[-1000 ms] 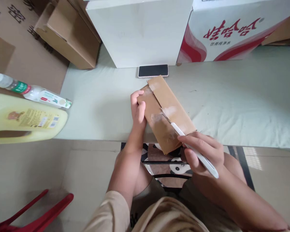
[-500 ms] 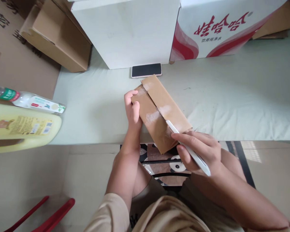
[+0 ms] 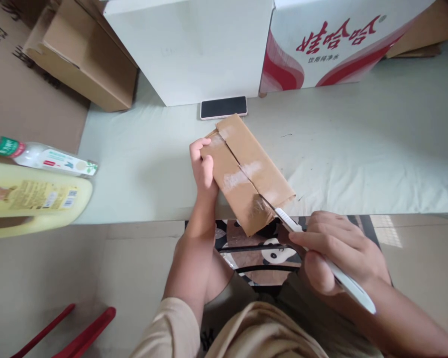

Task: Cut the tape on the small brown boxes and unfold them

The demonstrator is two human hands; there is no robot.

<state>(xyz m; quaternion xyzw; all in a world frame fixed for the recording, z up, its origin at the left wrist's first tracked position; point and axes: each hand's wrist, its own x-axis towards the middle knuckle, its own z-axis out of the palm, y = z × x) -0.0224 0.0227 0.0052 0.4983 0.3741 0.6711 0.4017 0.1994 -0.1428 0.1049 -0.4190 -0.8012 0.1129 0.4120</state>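
Observation:
My left hand (image 3: 203, 166) grips the far left side of a small brown cardboard box (image 3: 242, 174), its thumb lying on the top. The box sits tilted at the table's front edge, its near corner jutting out over my lap. A seam runs lengthwise between its flaps, with whitish torn tape patches across it. In my right hand (image 3: 336, 248) is a white utility knife (image 3: 289, 221), fingers wrapped around the handle. Its blade lies at the near end of the seam; how deep the tip reaches is hidden.
Behind the box lies a phone (image 3: 224, 107), close to a white carton (image 3: 197, 49) and a red-and-white carton (image 3: 332, 49). At left are a brown box (image 3: 85, 54), a clear bottle (image 3: 56, 159) and a yellow jug (image 3: 41, 194). A red chair part (image 3: 89, 330) shows below left.
My right hand has drawn the knife toward me and to the right, along the seam to the near end. My left hand keeps hold of the box.

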